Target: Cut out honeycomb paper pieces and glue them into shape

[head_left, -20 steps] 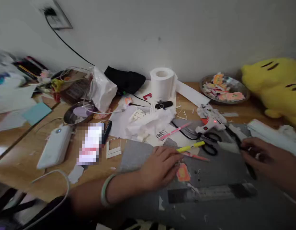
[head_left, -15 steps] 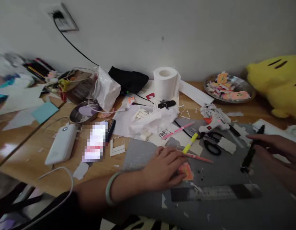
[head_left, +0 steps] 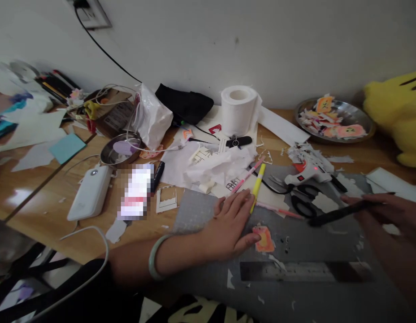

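My left hand [head_left: 228, 229] lies palm down on the grey mat [head_left: 208, 296] with its fingers spread. Its thumb tip touches the edge of a small orange and pink painted paper piece [head_left: 264, 239]. A yellow marker [head_left: 258, 186] lies by its fingertips, and a pink pen [head_left: 243, 177] is just beyond. At the right, my right hand [head_left: 386, 220] is closed around a slim black pen [head_left: 339, 214]. The pen is held nearly level, its far end pointing left near black-handled scissors [head_left: 304, 207]; motion blurs it slightly. A steel ruler [head_left: 302, 272] lies nearer to me.
A white glue gun [head_left: 305, 175] rests beyond the scissors. Behind stand a paper roll [head_left: 240, 112], a metal bowl [head_left: 366, 121] of painted pieces, and a yellow plush toy [head_left: 396, 112]. Leftward are a blurred-out phone [head_left: 137, 193], a white power bank [head_left: 90, 193] and paper scraps.
The black pen has swung from upright to nearly level, pointing left. My left fingers have spread and shifted off the painted piece; the yellow marker has moved slightly left and away from me.
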Demonstrator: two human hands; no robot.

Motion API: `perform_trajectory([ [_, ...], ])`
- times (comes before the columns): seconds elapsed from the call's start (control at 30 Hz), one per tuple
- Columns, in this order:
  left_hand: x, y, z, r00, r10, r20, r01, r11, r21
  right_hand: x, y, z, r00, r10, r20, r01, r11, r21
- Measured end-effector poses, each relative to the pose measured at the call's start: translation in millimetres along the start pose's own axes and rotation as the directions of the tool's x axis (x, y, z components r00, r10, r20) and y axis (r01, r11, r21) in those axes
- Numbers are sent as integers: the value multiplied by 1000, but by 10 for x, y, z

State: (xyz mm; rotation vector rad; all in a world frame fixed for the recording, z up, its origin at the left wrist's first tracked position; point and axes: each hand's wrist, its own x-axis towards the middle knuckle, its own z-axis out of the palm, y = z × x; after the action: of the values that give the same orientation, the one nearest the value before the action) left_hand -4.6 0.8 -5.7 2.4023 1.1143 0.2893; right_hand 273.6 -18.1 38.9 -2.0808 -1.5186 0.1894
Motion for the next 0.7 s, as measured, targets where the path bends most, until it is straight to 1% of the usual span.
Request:
perform_trajectory([
  [0.07, -7, -23, -1, 990, 129, -58, -132, 989, -61, -91, -95, 73, 993, -114, 43, 115, 993, -23],
  [0.1, -11, -29, -2, 978, 193, -78, -200, 976, -88, -136, -132, 115, 977, -202, 65, 203, 979, -13],
  [0.13, -13, -30, -4, 966, 243, -86, -252, 962, -110, -180, -162, 160, 951, -299, 83, 298, 954, 20],
  [0.17, -16, -27, -7, 958, 276, -83, -285, 951, -124, -220, -187, 205, 909, -405, 101, 399, 914, 70],
  [0.2, -18, -22, -12, 953, 294, -74, -302, 944, -130, -256, -207, 247, 854, -511, 100, 500, 858, 118],
  [0.27, -20, -7, -22, 951, 302, -63, -308, 943, -124, -312, -234, 313, 713, -697, 77, 680, 714, 168],
  [0.3, -21, -1, -26, 950, 303, -68, -310, 944, -118, -330, -240, 335, 643, -763, 59, 746, 642, 175],
  [0.33, -21, 3, -29, 948, 309, -81, -317, 942, -114, -341, -241, 349, 586, -809, 39, 793, 583, 176],
  [0.37, -20, 5, -29, 944, 315, -102, -326, 939, -114, -347, -238, 356, 546, -838, 12, 823, 539, 176],
  [0.4, -18, 5, -26, 938, 322, -128, -337, 934, -116, -348, -232, 358, 527, -850, -7, 837, 518, 177],
  [0.43, -16, 4, -22, 931, 329, -157, -349, 929, -120, -346, -226, 357, 519, -855, -20, 842, 507, 182],
  [0.53, -10, 0, 1, 905, 355, -236, -393, 909, -141, -327, -229, 344, 534, -845, -44, 833, 515, 203],
  [0.57, -9, 0, 10, 901, 362, -239, -403, 902, -153, -321, -241, 340, 521, -852, -50, 839, 501, 210],
  [0.63, -9, 5, 23, 906, 374, -200, -409, 894, -183, -317, -276, 332, 480, -874, -73, 861, 454, 228],
  [0.7, -10, 12, 28, 919, 374, -126, -394, 890, -229, -340, -306, 332, 446, -891, -85, 872, 411, 267],
])
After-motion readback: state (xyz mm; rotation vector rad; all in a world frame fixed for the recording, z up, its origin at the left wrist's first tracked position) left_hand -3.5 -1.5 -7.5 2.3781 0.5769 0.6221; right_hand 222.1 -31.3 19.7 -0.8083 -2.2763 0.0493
